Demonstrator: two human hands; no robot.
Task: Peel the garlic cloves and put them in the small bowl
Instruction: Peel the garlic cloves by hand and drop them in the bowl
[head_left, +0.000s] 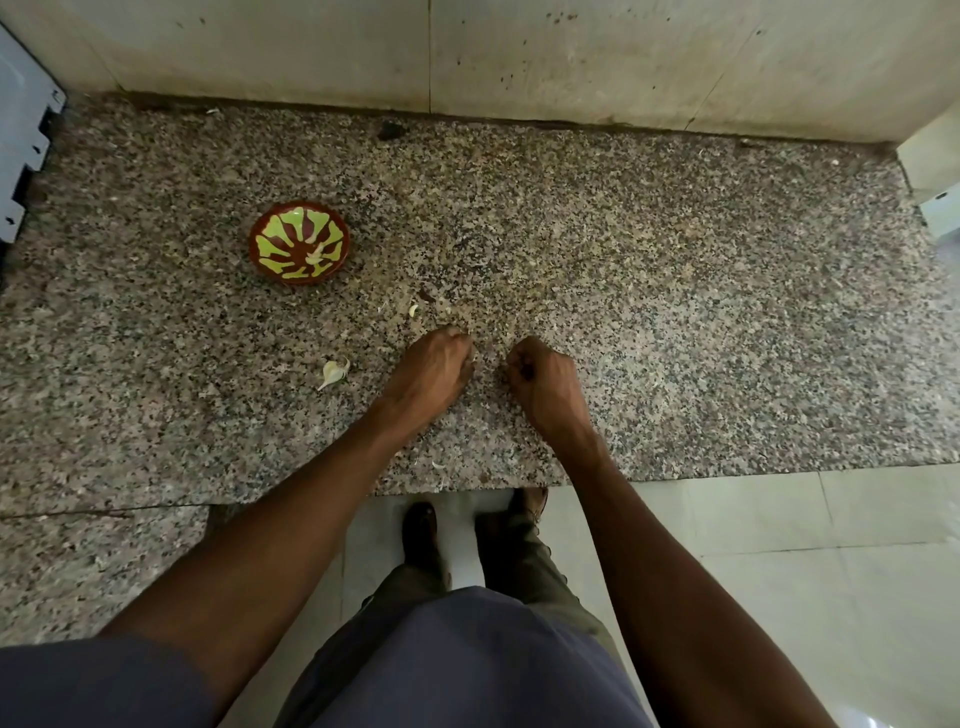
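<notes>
Speckled granite counter (675, 322), rough grain, pale tiled wall at 12 o'clock. Small bowl (300, 242), round, glazed brown w/ yellow-green petal pattern, sits at 10 o'clock from hands; pale peeled clove (316, 254) inside. Unpeeled garlic clove (332, 372), papery, teardrop shape, at 9 o'clock of left hand (434, 364). L fingers curled down on counter, what they pinch hidden. Right hand (543, 376) curled too, contents can't tell. Skin scrap (413, 310) at 12 o'clock.

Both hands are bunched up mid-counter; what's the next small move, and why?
Probably reach the left hand for the clove lying unpeeled to its left. Both fists, left and right hand, hide whatever they hold, and the bowl shows only a pale bit or two inside.
</notes>
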